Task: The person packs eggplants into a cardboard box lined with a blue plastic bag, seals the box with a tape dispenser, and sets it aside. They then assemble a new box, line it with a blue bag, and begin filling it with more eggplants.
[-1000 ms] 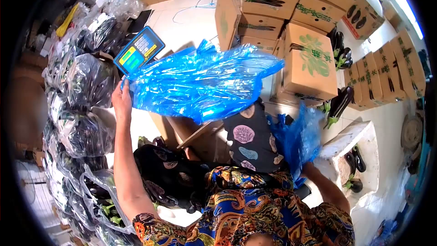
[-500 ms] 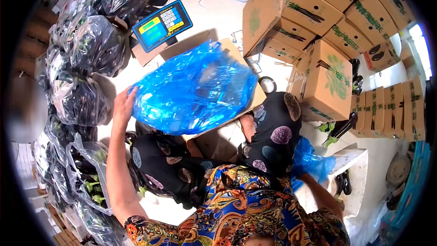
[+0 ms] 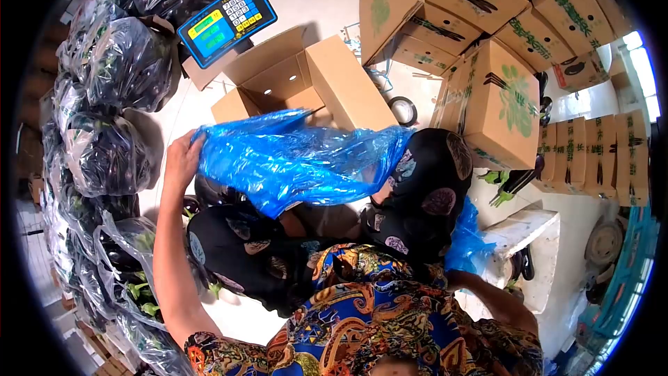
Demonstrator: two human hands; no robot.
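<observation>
My left hand [image 3: 182, 159] is closed on one edge of a blue plastic bag [image 3: 299, 167], which stretches across my lap to my right knee. Just beyond the bag, a cardboard box [image 3: 348, 83] stands with its top open and its flaps spread. The bag hangs over the box's near side and hides part of it. Down beside my right thigh is my right hand [image 3: 456, 280], its fingers hidden by my clothes and leg. More crumpled blue plastic [image 3: 470, 244] lies next to that hand.
A scale display [image 3: 227, 22] stands behind the box. Clear bags of eggplants [image 3: 122, 63] line the left side. Printed cartons [image 3: 504, 104] are stacked at the right, near a tape roll [image 3: 402, 110], loose eggplants [image 3: 522, 179] and a white foam box [image 3: 532, 237].
The blue bag, earlier puffed out over the box, has sunk and drawn back toward my lap, uncovering the box's inside. My left hand still grips its edge, slightly further left.
</observation>
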